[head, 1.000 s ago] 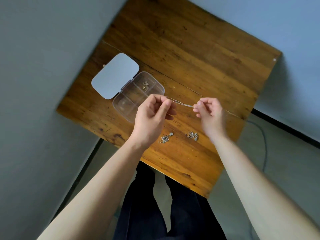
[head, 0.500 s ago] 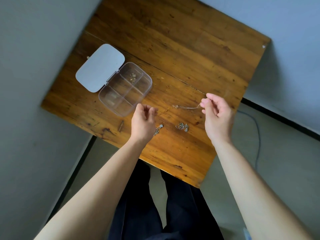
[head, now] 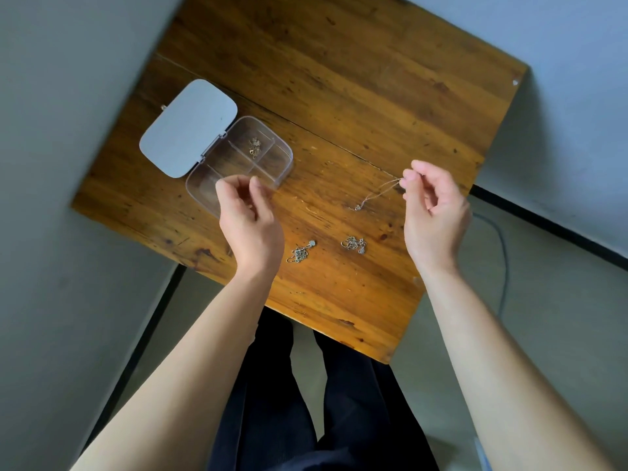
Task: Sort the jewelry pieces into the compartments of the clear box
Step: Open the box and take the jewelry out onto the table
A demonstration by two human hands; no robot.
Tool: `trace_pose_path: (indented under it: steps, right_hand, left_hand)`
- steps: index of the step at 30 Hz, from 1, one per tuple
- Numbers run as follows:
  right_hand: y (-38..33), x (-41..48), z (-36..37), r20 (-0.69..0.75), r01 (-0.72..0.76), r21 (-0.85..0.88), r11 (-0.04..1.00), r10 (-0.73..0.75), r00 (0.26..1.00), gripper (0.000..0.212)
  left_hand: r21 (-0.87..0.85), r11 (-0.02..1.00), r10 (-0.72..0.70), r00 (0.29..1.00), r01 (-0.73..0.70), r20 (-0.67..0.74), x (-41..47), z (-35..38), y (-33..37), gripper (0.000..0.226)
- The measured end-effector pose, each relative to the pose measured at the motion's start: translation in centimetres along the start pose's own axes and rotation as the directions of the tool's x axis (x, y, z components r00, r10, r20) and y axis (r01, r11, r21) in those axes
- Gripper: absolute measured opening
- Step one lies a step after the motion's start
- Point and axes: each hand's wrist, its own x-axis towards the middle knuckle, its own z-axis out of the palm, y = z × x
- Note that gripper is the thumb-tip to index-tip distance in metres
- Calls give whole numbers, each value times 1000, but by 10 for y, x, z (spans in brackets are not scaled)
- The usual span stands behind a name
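Right of centre in the frame, the right hand (head: pixel 435 212) has its thumb and forefinger pinched together on one end of a thin chain (head: pixel 375 195), and the rest of it trails down-left with the clasp end resting on, or just above, the wooden worktop (head: pixel 339 79) — honestly can't tell which. The left hand (head: pixel 249 219) is over the near corner of the clear box (head: pixel 285 158), fingers curled and apart, holding nothing I can see. The box sits at centre left with its grey lid (head: pixel 188 129) flipped open toward the upper left, and only one compartment, the upper one, has a small gold piece (head: pixel 254 147) in it. Two more tangled silver pieces are on the worktop lower down: one with a pendant (head: pixel 300 253) just beside the left wrist, and a small knotted bunch (head: pixel 354 244) between the hands. My worry is that a chain this fine, held by one end, swings and drags, so the loose end could snag the bunch or catch the box wall and land across two compartments. That pinch is tiny too, so it could simply slip. And the left wrist is close enough to the pendant piece to sweep it toward the worktop's near edge.
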Motion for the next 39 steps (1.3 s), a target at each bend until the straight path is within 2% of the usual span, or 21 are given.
trace_pose_path:
  steps: [3,5,7,10,13,17,19,20,22,24,27,30,32,34,36,39]
  right_hand:
    - [11,0,8,85,-88,-77,993,94,992,18]
    - [27,-2,14,174,-142,-269,953,193,966,20]
    - [45,-5,18,284,-155,-474,867,317,905,23]
    - [60,-10,22,378,-152,-604,782,449,810,28]
    - [57,-8,28,381,-85,-638,765,411,828,31]
    - [30,7,49,373,16,-639,769,292,881,31]
    - [12,16,71,424,119,-601,790,189,886,31]
    - [2,20,84,463,189,-573,797,125,878,30]
    - [-16,29,117,553,316,-500,806,17,833,28]
    - [-32,34,144,645,420,-445,791,-43,763,27]
    - [-47,38,188,754,559,-403,725,-83,651,32]
    - [-50,43,223,833,702,-439,560,-39,552,38]
    - [-52,44,235,829,742,-492,455,-16,559,29]
    - [-56,43,244,802,733,-555,392,19,597,22]
    - [-59,41,251,783,719,-592,365,47,621,23]
    - [-59,40,259,779,709,-594,379,52,625,24]
  left_hand:
    - [109,994,13,998,-20,63,-2,2,-11,10]
    - [247,969,-61,984,18,167,-8,6,-30,10]
    - [386,922,-160,946,40,283,-15,6,-52,8]
    - [485,874,-218,900,8,378,-18,1,-71,20]
    - [474,880,-163,913,-36,373,-14,-9,-71,25]
    - [395,892,83,940,-219,332,8,-28,-61,16]
    - [466,815,188,918,-343,348,27,-37,-62,15]
    - [538,755,190,910,-375,369,37,-40,-66,18]
    - [684,637,57,907,-354,417,57,-46,-77,30]
    - [727,581,-78,864,-365,497,62,-49,-87,43]
    - [702,593,-125,817,-394,564,60,-50,-100,51]
    - [703,614,-164,814,-358,557,60,-48,-105,52]
    - [704,625,-192,808,-336,556,61,-46,-104,53]
    - [709,623,-216,798,-330,562,62,-46,-104,53]
    - [709,624,-231,789,-328,569,62,-46,-105,53]
    - [714,618,-249,779,-330,576,64,-45,-105,56]
